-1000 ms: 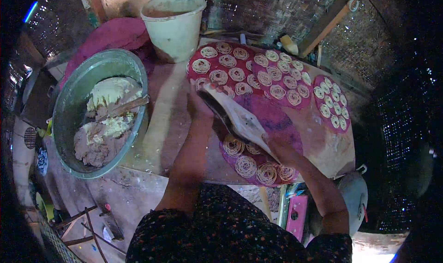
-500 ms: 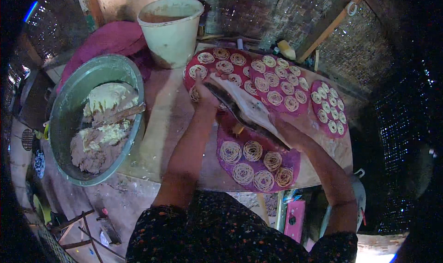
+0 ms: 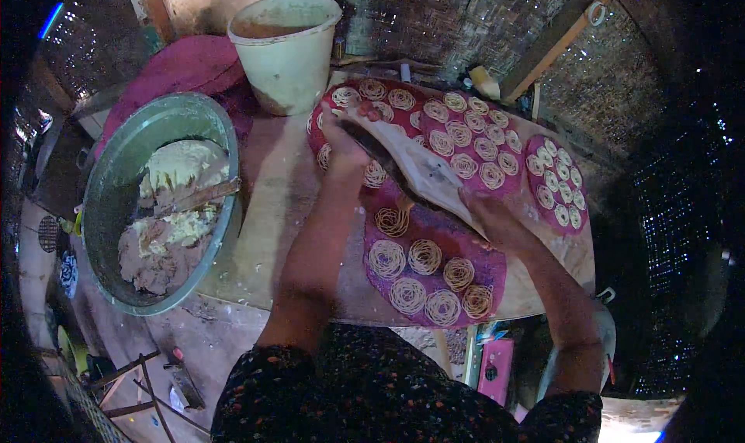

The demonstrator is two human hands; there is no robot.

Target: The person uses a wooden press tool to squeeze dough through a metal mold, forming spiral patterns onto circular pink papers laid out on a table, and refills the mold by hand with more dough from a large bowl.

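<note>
My left hand (image 3: 346,144) grips the far left end of a long, pale, dough-smeared wooden press (image 3: 415,163). At its near right end, my right hand (image 3: 497,222) is closed round it. The press slants above the table, and its underside is mostly out of sight. Below its middle, a strand nest (image 3: 392,222) lies on a purple-pink round mat (image 3: 493,276), with a thin string of dough hanging just above. Several finished coils of thin strands, such as a front nest (image 3: 443,307), lie nearer to me on this mat.
Mats with more nests lie behind, including a red mat (image 3: 361,93) and a small right-hand mat (image 3: 570,219). On the left, a green basin (image 3: 97,210) holds dough (image 3: 182,167) and a wooden paddle (image 3: 206,194). A cream bucket (image 3: 291,70) stands at the back, beside stacked pink mats (image 3: 174,70).
A coiled strand nest now shows below the press, where only a short bit of dough was visible before. The press and both hands have shifted slightly.
</note>
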